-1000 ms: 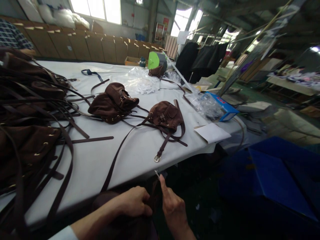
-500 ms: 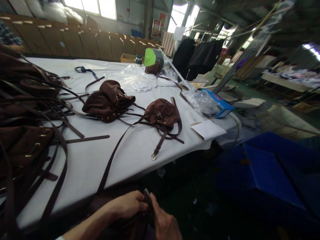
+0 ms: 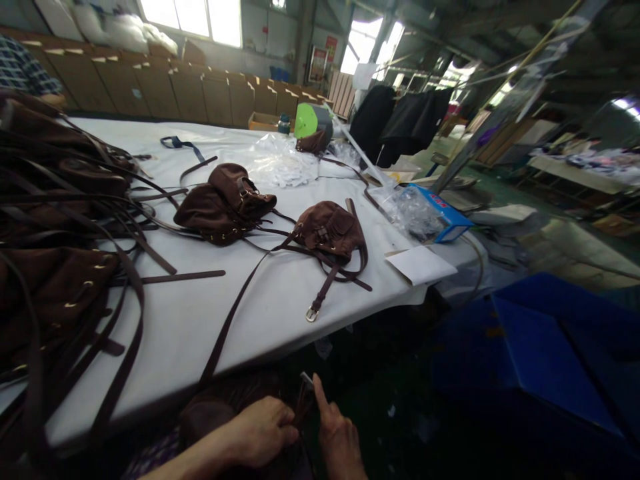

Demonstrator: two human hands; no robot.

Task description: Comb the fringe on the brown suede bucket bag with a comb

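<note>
Below the edge of the worktop (image 3: 180, 333), left hand (image 3: 265, 430) with fingers grasping a dark brown bag (image 3: 203, 415), right hand (image 3: 339, 432) with fingers gripping a small pale-tipped tool (image 3: 307, 379).

Clasping dark brown fabric (image 3: 200, 419) below the near edge of the white cloth-covered desk (image 3: 175, 333) with the left hand (image 3: 265, 430); holding a slim pale tool (image 3: 307, 379) in the right hand (image 3: 337, 430). Facing a small brown fabric backpack (image 3: 333, 230) with a metal buckle (image 3: 311, 315), left of a blue cardboard box (image 3: 453, 223).
</note>
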